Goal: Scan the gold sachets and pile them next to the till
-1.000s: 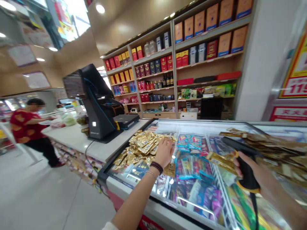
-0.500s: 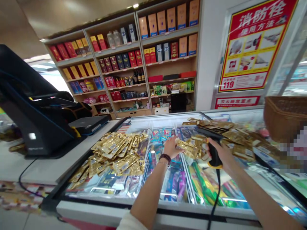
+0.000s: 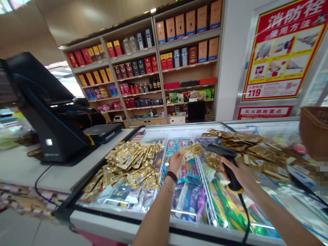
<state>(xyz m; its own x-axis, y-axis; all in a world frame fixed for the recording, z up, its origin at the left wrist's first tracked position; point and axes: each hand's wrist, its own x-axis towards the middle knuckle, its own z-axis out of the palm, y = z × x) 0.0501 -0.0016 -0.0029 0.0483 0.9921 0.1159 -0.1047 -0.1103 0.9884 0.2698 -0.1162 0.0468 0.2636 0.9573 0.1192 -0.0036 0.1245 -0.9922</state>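
Shop chest freezer (image 3: pixel 115 217) is carrying a left gold sachet pile (image 3: pixel 130 164) at 9 o'clock and a right gold sachet pile (image 3: pixel 256 150) at 3 o'clock. L hand (image 3: pixel 175 163) is pinching one gold sachet (image 3: pixel 192 152) at its 1 o'clock, fingers pressed together; R hand (image 3: pixel 237 174) is gripping black barcode scanner (image 3: pixel 232 174), fingers wrapped round handle.

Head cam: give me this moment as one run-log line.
left hand: gold sachet held up | right hand: black handheld barcode scanner gripped, pointing toward sachet | below: chest freezer
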